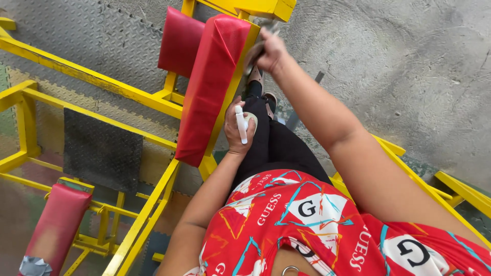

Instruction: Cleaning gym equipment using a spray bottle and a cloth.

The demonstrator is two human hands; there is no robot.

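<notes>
Rough grey concrete floor [409,61] fills the upper right of the frame; grey studded metal plating [102,41] lies at upper left under a yellow tubular steel gym frame [92,79].

Your right hand [271,51], at top centre, is closed on a crumpled grey cloth [258,48], pressed against the yellow edge beside the long red vinyl pad [209,87]. Your left hand [238,128], at centre, is closed around a slim white plastic spray bottle [240,124], held upright just beside the pad's lower right edge, above your black-trousered leg [276,148].

Risks, as judged: you are reaching forward across the frame, and a slip of the cloth on smooth painted steel could knock your knuckles on the yellow box section [266,7] above. The bottle is gripped at its middle only; it could slide out and fall to the concrete. Spray drifting onto the floor could leave it slick underfoot.

Labels and signs: none visible on the bottle or frame. A second red pad [59,220] at lower left has a grey tape patch [33,266] at its bottom end.
</notes>
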